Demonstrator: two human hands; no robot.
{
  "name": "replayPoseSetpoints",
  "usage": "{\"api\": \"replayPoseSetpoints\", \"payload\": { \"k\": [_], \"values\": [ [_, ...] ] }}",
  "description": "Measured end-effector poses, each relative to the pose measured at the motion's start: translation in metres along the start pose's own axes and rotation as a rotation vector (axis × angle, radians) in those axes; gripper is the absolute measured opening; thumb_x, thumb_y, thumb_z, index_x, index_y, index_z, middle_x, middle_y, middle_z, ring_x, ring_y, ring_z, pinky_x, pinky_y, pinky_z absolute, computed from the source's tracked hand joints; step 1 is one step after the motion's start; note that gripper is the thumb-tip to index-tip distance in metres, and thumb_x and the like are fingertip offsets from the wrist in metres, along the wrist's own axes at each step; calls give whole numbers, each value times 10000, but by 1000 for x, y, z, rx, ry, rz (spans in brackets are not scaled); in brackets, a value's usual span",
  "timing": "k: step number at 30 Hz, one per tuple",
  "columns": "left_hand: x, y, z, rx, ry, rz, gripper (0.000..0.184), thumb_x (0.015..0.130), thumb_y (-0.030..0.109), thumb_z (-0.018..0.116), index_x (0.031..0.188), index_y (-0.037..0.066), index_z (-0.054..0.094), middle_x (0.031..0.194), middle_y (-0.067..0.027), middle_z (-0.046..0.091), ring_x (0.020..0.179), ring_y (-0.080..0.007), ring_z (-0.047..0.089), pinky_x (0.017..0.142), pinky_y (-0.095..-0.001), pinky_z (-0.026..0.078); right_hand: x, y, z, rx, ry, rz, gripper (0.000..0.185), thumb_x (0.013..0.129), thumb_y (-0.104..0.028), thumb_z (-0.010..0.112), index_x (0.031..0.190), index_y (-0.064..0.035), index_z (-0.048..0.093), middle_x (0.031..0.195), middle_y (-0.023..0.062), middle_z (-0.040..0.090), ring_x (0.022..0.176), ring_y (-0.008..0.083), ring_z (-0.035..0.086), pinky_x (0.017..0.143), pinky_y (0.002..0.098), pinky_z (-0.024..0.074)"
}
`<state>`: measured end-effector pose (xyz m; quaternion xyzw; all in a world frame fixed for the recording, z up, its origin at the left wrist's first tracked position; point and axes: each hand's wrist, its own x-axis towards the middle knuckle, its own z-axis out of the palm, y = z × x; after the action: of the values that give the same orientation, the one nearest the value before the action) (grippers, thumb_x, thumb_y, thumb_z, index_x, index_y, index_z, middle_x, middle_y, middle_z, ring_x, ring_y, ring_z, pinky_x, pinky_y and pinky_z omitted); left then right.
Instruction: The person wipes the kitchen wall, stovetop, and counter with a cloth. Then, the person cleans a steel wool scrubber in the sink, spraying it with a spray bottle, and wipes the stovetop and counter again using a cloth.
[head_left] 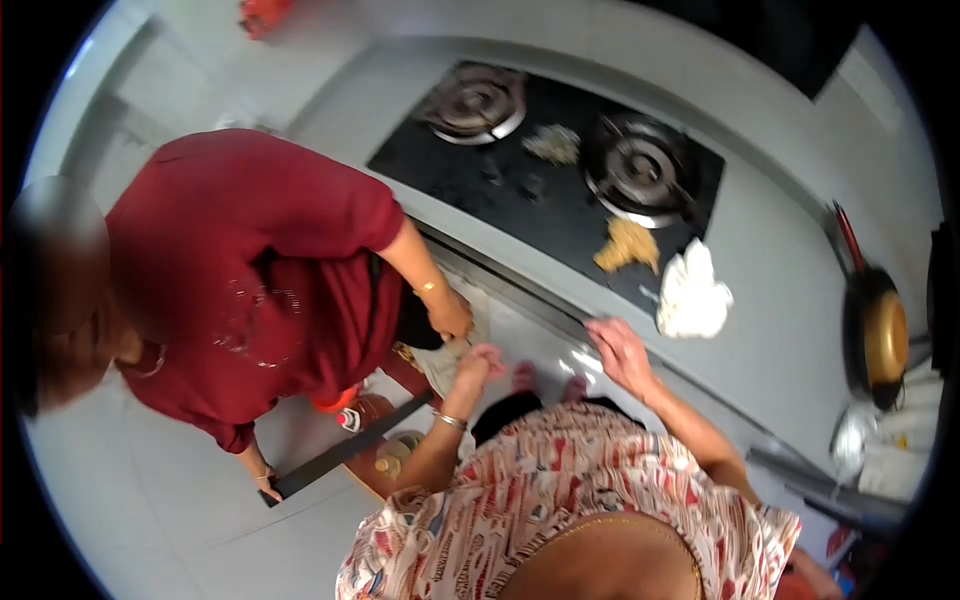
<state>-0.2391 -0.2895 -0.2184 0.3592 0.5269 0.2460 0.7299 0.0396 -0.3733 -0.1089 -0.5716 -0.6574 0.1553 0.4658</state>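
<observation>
My left hand (478,367) is beside a light beige cloth (437,365), close to a co-worker's hand (452,318). Its fingers look curled, but blur hides whether they grip the cloth. My right hand (618,350) is at the front edge of the counter, fingers loosely apart, holding nothing visible. A crumpled white cloth (693,292) lies on the counter to its upper right. Just beyond the hand, a yellow-brown cloth or sponge (628,246) lies on the black cooktop (540,205).
A co-worker in a dark red top (270,230) stands at left, other hand (268,488) on an open drawer's dark edge (345,452). Bottles (365,412) stand inside. Two burners (645,170) have a grey scouring pad (552,144) between them. A pan (880,330) is at right.
</observation>
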Motion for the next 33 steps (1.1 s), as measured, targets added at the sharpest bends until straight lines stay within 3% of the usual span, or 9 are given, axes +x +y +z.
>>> {"api": "replayPoseSetpoints", "payload": {
  "k": [2,6,9,12,18,21,29,30,33],
  "values": [
    [-12,13,11,-2,124,-128,172,784,-15,456,915,58,540,749,-42,566,618,-163,583,550,-281,503,4,1,-3,36,-23,-17,203,752,38,542,949,-2,574,780,150,541,737,318,529,653,371,438],
    [-30,21,23,2,172,-166,44,845,76,512,881,67,535,749,-37,563,622,-157,582,552,-265,493,17,6,5,75,-91,-14,260,720,67,521,967,6,574,793,140,545,757,310,534,688,366,448],
    [-34,20,24,-19,119,-123,81,865,134,534,897,60,538,757,-35,563,630,-148,578,571,-256,486,23,0,18,96,-155,6,281,704,72,506,970,12,574,789,137,548,763,306,537,691,364,452],
    [-35,39,34,163,-141,-82,119,872,139,521,929,35,536,795,-26,554,712,-129,563,672,-259,475,35,-6,36,122,-183,39,295,691,72,493,970,21,574,786,136,550,766,305,540,685,366,457],
    [-27,78,63,303,-307,168,159,888,148,500,971,18,539,818,-15,557,727,-105,541,686,-236,445,43,-9,59,164,-198,4,270,696,49,510,956,27,579,798,151,559,779,330,553,679,369,462],
    [-31,97,68,257,-325,173,167,895,151,490,982,20,545,823,-21,557,740,-106,544,690,-234,446,48,-10,55,210,-216,25,260,697,53,504,945,27,578,793,151,557,771,329,552,683,371,463],
    [-40,94,70,188,-109,144,168,891,178,506,964,36,557,751,-16,548,719,-109,550,680,-229,450,53,4,7,172,-198,11,277,736,70,490,981,-7,594,871,133,560,808,269,547,681,326,468],
    [-43,97,77,145,-71,152,172,888,184,509,968,37,550,747,-21,551,710,-113,553,670,-225,449,56,13,-2,74,-191,-97,269,707,24,531,966,-14,592,942,133,559,870,313,530,770,364,449],
    [-40,101,90,96,-15,175,178,889,183,504,979,34,540,751,-28,560,706,-119,557,663,-229,455,58,32,-25,-152,-68,-106,276,720,-12,559,994,-26,584,956,146,548,928,318,510,788,374,431]
  ]
}}
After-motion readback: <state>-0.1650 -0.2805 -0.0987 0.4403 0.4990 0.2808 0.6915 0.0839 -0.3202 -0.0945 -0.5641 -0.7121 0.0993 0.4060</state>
